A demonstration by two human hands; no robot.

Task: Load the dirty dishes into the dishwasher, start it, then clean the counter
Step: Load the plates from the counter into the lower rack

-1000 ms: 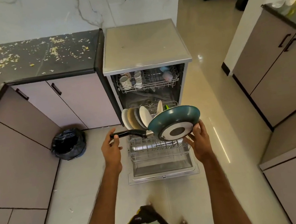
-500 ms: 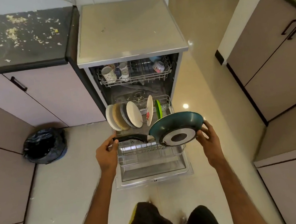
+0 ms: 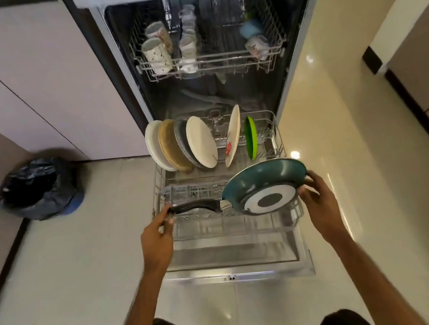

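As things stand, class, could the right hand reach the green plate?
Probably not yet: the right hand grips the frying pan by its rim, and the pan lies between it and the green plate. Nothing else covers it.

A black-bagged bin (image 3: 39, 188) sits on the floor (image 3: 84, 261) beside pale cabinets (image 3: 48, 88).

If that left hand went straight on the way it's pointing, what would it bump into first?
Probably the front left corner of the lower rack, just beyond the left hand, which grips the pan handle. Depth is unclear, so it may pass above the wire to the plates.
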